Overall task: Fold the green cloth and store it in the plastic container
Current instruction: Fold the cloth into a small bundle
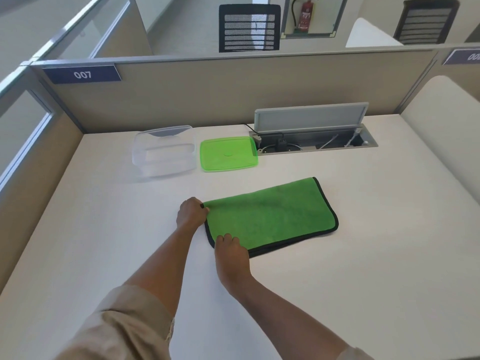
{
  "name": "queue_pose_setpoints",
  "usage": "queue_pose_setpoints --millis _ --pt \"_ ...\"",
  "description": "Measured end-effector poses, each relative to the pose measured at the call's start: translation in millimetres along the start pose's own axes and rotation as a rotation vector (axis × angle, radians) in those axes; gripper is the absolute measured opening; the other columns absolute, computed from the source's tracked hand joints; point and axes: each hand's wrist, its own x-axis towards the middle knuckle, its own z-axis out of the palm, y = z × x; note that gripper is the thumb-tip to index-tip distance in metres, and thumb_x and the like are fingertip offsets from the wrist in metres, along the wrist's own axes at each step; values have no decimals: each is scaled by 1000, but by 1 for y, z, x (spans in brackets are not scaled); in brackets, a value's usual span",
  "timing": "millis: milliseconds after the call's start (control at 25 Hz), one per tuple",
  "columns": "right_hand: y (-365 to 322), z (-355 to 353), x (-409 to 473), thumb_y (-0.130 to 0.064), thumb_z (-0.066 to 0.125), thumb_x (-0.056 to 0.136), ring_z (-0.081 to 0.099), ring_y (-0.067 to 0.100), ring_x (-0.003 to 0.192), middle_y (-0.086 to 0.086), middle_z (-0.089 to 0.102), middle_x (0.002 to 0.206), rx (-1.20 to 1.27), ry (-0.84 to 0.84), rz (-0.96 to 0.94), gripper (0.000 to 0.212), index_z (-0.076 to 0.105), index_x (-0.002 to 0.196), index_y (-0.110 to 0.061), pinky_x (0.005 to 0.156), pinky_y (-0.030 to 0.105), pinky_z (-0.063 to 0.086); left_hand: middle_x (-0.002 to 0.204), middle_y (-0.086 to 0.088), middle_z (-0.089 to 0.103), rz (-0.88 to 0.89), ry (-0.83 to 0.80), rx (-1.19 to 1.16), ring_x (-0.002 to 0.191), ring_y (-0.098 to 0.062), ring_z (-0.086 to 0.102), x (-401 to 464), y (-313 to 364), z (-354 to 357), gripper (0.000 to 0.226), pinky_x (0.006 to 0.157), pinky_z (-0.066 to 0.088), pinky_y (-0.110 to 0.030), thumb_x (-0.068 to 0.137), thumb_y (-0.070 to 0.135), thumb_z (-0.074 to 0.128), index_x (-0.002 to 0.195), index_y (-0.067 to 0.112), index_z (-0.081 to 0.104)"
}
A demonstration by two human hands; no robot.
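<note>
The green cloth point(272, 216) with a black hem lies folded over once on the white desk, a long rectangle slanting up to the right. My left hand point(191, 213) pinches its far left corner. My right hand point(231, 252) grips its near left corner, fingers on top of the cloth. The clear plastic container point(163, 152) stands open behind, at the back left of the desk. Its green lid point(228, 154) lies flat just to the right of it.
An open cable tray point(314, 140) with a raised grey flap is set into the desk at the back right. Beige partition walls point(207, 94) close off the desk at the back and the left. Bare white desk surface point(363, 255) spreads around the cloth.
</note>
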Motion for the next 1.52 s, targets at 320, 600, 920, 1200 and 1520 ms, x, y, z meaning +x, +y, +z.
queue_pose_setpoints --millis 320,600,920,1200,1520 --pt "20 -12 20 3 51 77 51 25 66 5 51 79 519 142 84 16 45 84 -10 55 33 36 86 -6 66 39 96 -287 77 -28 67 0 25 -20 12 76 59 -39 84 19 65 94 14 61" --pt "68 -43 21 -5 51 76 43 13 51 -6 44 60 985 187 212 19 43 68 -21 41 21 36 73 -2 68 184 161 -449 61 -25 67 -10 98 -25 17 67 62 -45 79 19 69 95 18 66" --pt "167 -53 10 -3 52 79 58 26 66 3 52 71 1189 202 366 13 58 90 -5 67 53 59 74 -7 71 317 72 -443 69 -29 68 -34 198 30 20 72 60 -46 81 22 70 99 19 62" --pt "250 -42 8 -4 55 82 55 20 66 0 54 71 1147 175 468 22 59 101 -12 68 45 55 86 -6 73 304 -7 -412 75 -24 70 -49 258 93 29 68 57 -33 81 23 71 109 18 63" --pt "297 -21 10 -6 55 81 55 10 60 -5 59 69 1154 165 499 24 58 104 -14 49 17 42 85 -2 73 277 -35 -392 72 -15 69 -48 277 138 27 57 50 -23 85 21 71 111 17 63"
